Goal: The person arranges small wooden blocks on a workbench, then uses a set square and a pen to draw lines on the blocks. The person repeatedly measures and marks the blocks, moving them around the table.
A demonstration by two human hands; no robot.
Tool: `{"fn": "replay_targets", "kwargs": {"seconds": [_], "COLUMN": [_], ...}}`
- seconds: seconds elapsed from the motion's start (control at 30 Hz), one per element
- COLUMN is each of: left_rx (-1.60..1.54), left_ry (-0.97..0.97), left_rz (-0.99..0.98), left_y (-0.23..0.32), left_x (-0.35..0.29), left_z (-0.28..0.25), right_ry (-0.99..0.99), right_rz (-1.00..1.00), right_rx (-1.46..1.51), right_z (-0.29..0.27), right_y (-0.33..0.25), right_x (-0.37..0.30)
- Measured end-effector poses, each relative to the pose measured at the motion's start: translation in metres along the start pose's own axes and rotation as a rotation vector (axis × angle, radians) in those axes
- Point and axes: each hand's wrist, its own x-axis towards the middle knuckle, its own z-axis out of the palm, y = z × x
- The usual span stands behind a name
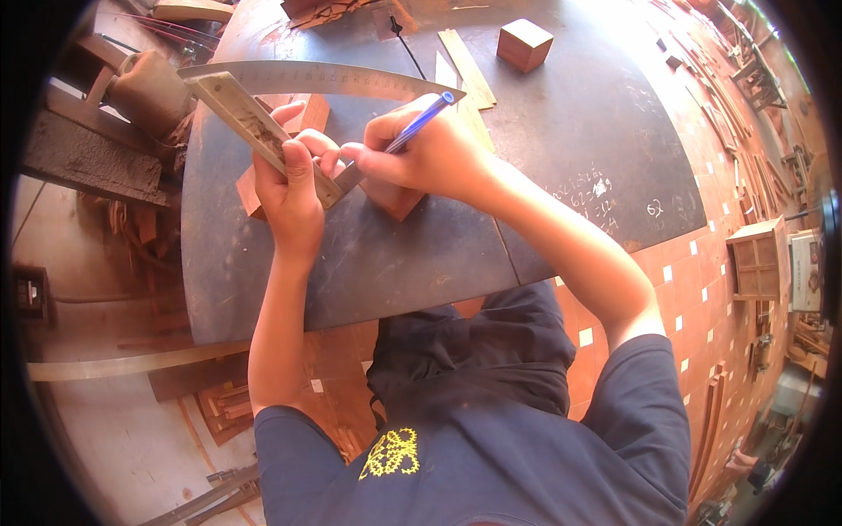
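My left hand point(298, 180) is closed around the pale stock point(241, 114) of a square, its thumb lying along the edge. From the stock's far end a graduated metal blade point(333, 79) stretches right, past my right hand. My right hand point(430, 153) pinches a blue pen point(423, 123), tilted with its top up to the right. The pen's tip is hidden by my fingers, close to my left fingertips. Beneath both hands are reddish wooden pieces: one shows below my right hand point(396, 200), partly covered. Whether they are one block or several, I cannot tell.
A reddish wooden block point(524, 46) stands farther back on the dark tabletop point(605, 123). Thin pale strips point(469, 70) lie left of it. Chalk-like writing marks the table's right side. At the left stands a heavy metal vise-like machine point(96, 140). A wooden box point(759, 259) is at the right.
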Motion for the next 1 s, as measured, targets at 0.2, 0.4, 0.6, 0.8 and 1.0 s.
{"fn": "replay_targets", "kwargs": {"seconds": [0.2,0.4,0.6,0.8,1.0], "left_rx": [-0.027,0.012,-0.092,-0.132,-0.051], "left_ry": [-0.017,0.012,0.222,0.281,0.238], "left_rz": [-0.010,-0.007,-0.008,0.091,0.094], "left_y": [0.003,-0.003,0.005,0.010,0.007], "left_x": [-0.002,0.000,0.002,0.003,-0.001], "left_z": [-0.002,-0.005,-0.006,-0.018,-0.010], "right_ry": [0.014,0.048,0.199,0.170,0.036], "right_rz": [0.057,0.073,0.109,0.121,0.170], "right_rx": [-0.089,-0.080,0.001,0.187,0.264], "right_z": [-0.012,-0.023,-0.026,-0.020,-0.021], "right_y": [0.011,0.010,0.013,0.008,-0.001], "right_x": [0.009,0.011,0.012,0.010,0.006]}}
